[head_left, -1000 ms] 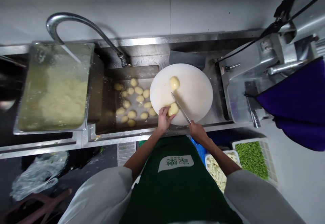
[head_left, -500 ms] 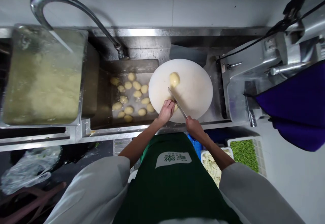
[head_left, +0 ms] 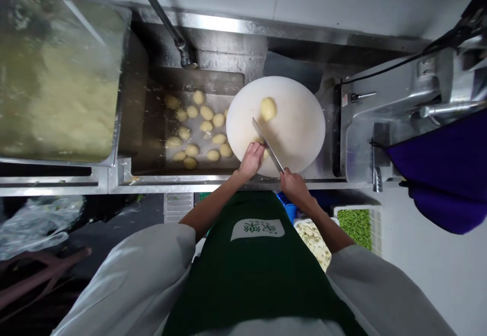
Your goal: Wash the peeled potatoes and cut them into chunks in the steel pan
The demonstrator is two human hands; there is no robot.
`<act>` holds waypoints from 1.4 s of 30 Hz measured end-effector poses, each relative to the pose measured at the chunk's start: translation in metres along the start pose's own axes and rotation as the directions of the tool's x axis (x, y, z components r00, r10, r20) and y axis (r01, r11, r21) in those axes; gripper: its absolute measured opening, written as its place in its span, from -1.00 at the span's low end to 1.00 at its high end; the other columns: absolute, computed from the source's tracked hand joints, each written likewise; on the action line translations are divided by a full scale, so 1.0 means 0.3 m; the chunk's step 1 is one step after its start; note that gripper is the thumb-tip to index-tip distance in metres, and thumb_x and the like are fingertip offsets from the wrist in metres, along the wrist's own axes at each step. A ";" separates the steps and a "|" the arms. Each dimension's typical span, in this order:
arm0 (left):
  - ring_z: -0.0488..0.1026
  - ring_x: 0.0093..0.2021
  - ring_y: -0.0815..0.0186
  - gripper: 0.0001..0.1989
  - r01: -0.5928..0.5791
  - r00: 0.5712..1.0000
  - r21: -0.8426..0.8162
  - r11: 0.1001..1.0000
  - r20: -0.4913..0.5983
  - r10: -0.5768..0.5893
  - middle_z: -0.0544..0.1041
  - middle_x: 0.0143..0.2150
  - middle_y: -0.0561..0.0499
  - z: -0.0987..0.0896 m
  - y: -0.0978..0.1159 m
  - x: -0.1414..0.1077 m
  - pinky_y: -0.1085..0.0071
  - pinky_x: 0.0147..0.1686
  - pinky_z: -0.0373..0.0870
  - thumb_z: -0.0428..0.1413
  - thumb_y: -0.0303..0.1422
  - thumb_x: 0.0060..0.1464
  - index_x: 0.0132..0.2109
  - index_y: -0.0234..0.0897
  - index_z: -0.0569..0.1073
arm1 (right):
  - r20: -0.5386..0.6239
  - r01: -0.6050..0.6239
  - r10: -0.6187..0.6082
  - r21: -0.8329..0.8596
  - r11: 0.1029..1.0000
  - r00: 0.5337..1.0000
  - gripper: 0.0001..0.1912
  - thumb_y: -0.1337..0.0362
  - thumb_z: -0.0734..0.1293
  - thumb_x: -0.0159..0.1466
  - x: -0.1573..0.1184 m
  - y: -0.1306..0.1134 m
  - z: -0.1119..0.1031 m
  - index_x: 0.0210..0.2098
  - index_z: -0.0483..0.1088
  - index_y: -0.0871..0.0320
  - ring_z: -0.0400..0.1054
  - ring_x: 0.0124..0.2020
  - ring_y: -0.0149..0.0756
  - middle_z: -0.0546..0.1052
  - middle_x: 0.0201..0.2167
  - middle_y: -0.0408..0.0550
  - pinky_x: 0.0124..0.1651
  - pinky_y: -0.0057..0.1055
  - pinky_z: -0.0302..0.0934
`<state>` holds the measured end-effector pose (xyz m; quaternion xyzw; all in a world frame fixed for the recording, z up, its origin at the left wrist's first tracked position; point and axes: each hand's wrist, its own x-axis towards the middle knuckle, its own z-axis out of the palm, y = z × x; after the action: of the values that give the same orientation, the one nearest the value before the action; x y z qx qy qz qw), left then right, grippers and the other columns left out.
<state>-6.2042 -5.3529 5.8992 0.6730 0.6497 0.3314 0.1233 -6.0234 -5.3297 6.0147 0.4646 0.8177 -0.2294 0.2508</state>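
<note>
My right hand (head_left: 294, 186) is closed round the handle of a kitchen knife (head_left: 268, 145), whose blade slants up and left over a round white cutting board (head_left: 304, 128). At the blade's left side, my left hand (head_left: 253, 159) grips a peeled potato (head_left: 266, 152) against the board, its fingers curled and covering most of it. Just how far the blade is into the potato cannot be made out. Farther up the board lies another peeled potato (head_left: 268, 108), touched by neither hand.
Left of the board, several peeled potatoes (head_left: 206, 112) lie in a sink basin (head_left: 152, 166). A large metal tub (head_left: 120, 97) of cloudy water stands beyond, a water stream running into it. A slicing machine (head_left: 399, 92) is at right. Crates of chopped green vegetables (head_left: 353, 228) and pale slices (head_left: 315, 242) sit below.
The view has shifted, so the counter and tub sit higher in the picture. Both hands stay at the potato with the knife; the blade's angle is slightly different.
</note>
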 end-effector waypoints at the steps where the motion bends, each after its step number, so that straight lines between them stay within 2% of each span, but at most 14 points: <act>1: 0.33 -0.10 0.17 -0.75 0.010 1.000 0.000 1.000 0.004 -0.010 0.44 -0.14 -0.12 0.002 0.001 -0.001 0.22 -0.06 0.42 -0.14 -0.44 0.39 -0.08 -0.29 0.44 | 0.003 -0.003 0.003 0.002 1.000 1.000 -0.65 0.27 -0.04 0.51 0.005 -0.005 -0.002 -0.01 0.29 0.28 0.53 -0.18 -0.10 0.59 -0.23 0.21 -0.19 -0.36 0.20; 8: 0.33 -0.10 0.16 -0.72 0.035 0.999 -0.009 0.999 -0.002 -0.035 0.43 -0.12 -0.15 0.007 0.004 -0.012 0.20 -0.05 0.42 -0.16 -0.42 0.39 -0.04 -0.32 0.44 | -0.010 0.001 -0.001 -0.003 1.000 1.000 -0.64 0.24 -0.02 0.51 0.010 -0.016 -0.021 -0.01 0.31 0.28 0.54 -0.19 -0.09 0.60 -0.26 0.21 -0.19 -0.36 0.21; 13: 0.33 -0.10 0.16 -0.73 0.049 0.999 -0.014 0.999 -0.001 -0.049 0.43 -0.11 -0.14 0.005 0.006 -0.017 0.21 -0.05 0.42 -0.16 -0.43 0.39 -0.04 -0.31 0.44 | 0.016 0.012 -0.012 -0.002 1.000 1.000 -0.64 0.28 -0.02 0.50 0.026 -0.024 -0.027 0.01 0.32 0.31 0.53 -0.15 -0.09 0.60 -0.18 0.26 -0.16 -0.37 0.22; 17: 0.33 -0.10 0.17 -0.71 0.053 0.999 -0.015 0.998 -0.001 -0.053 0.42 -0.12 -0.14 0.001 0.008 -0.024 0.21 -0.05 0.43 -0.17 -0.43 0.39 -0.05 -0.30 0.44 | -0.004 0.023 -0.023 -0.001 1.000 1.000 -0.62 0.25 -0.03 0.51 0.016 -0.023 -0.035 -0.01 0.33 0.29 0.53 -0.19 -0.10 0.60 -0.25 0.22 -0.18 -0.37 0.21; 22: 0.33 -0.07 0.16 -0.70 0.057 0.998 -0.035 0.998 -0.008 -0.057 0.43 -0.09 -0.15 0.001 0.006 -0.036 0.19 -0.02 0.43 -0.18 -0.40 0.40 -0.01 -0.31 0.44 | 0.010 0.023 -0.023 -0.002 1.000 1.000 -0.64 0.27 -0.01 0.51 0.027 -0.036 -0.033 0.00 0.33 0.29 0.53 -0.16 -0.09 0.60 -0.20 0.25 -0.18 -0.38 0.21; 27: 0.33 -0.09 0.14 -0.68 0.082 0.996 -0.034 0.996 -0.014 -0.083 0.43 -0.11 -0.16 0.013 0.005 -0.048 0.16 -0.02 0.42 -0.20 -0.39 0.40 -0.04 -0.31 0.45 | -0.005 0.020 -0.020 -0.009 1.000 1.000 -0.61 0.24 -0.03 0.51 0.022 -0.043 -0.030 0.02 0.32 0.30 0.53 -0.18 -0.10 0.60 -0.24 0.23 -0.17 -0.37 0.22; 32: 0.34 -0.09 0.16 -0.69 0.091 0.995 -0.057 0.994 -0.039 -0.093 0.43 -0.09 -0.15 0.013 0.011 -0.058 0.18 -0.03 0.43 -0.19 -0.39 0.40 0.01 -0.29 0.43 | 0.018 0.018 -0.018 -0.018 1.000 1.000 -0.63 0.27 -0.01 0.50 0.031 -0.061 -0.033 0.03 0.33 0.31 0.52 -0.13 -0.11 0.59 -0.17 0.26 -0.13 -0.38 0.23; 36: 0.34 -0.08 0.14 -0.69 0.103 0.994 -0.039 0.994 -0.038 -0.105 0.42 -0.10 -0.17 0.013 0.015 -0.063 0.17 -0.02 0.42 -0.19 -0.39 0.40 -0.03 -0.30 0.44 | 0.006 0.024 -0.024 -0.016 1.000 1.000 -0.61 0.25 -0.02 0.51 0.014 -0.063 -0.046 0.04 0.32 0.30 0.53 -0.17 -0.10 0.59 -0.22 0.24 -0.15 -0.36 0.22; 42: 0.33 -0.03 0.14 -0.70 0.107 0.994 -0.056 0.993 -0.027 -0.108 0.42 -0.05 -0.19 0.013 0.015 -0.074 0.19 0.01 0.41 -0.18 -0.41 0.39 0.04 -0.34 0.42 | 0.008 0.022 -0.022 -0.032 0.999 1.000 -0.64 0.28 0.00 0.50 0.032 -0.075 -0.041 0.00 0.34 0.31 0.53 -0.15 -0.11 0.60 -0.18 0.24 -0.14 -0.38 0.21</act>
<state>-6.1968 -5.3737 5.8927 0.6284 0.6776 0.3518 0.1493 -6.0497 -5.3265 6.0213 0.4505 0.8255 -0.2208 0.2586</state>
